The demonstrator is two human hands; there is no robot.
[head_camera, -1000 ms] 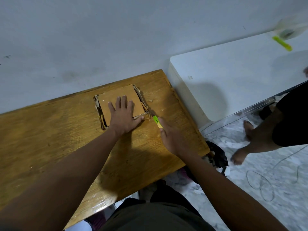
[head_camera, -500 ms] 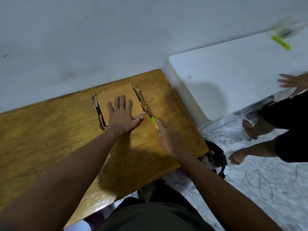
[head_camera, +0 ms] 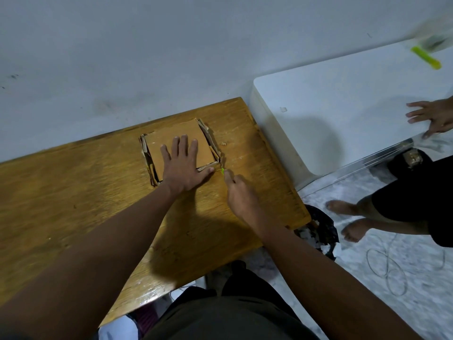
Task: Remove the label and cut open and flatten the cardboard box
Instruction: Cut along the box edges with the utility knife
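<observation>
A small brown cardboard box (head_camera: 171, 133), pressed nearly flat with crumpled side flaps, lies on the far part of the wooden table (head_camera: 73, 192). My left hand (head_camera: 182, 165) rests palm down on top of it, fingers spread. My right hand (head_camera: 241, 195) is closed around a green-handled cutter (head_camera: 222, 171), whose tip touches the box's near right corner, beside my left thumb. Most of the cutter is hidden inside my fist.
A white table (head_camera: 343, 106) stands to the right, with another person's hand (head_camera: 434, 117) on its edge and a green tool (head_camera: 426, 57) at its far end. That person's bare legs (head_camera: 367, 217) stand on the marble floor. A black bin (head_camera: 318, 234) sits below the wooden table's right corner.
My right hand has slid the cutter forward until its tip meets the box's near right corner. The other person has put a hand on the white table and shifted their feet.
</observation>
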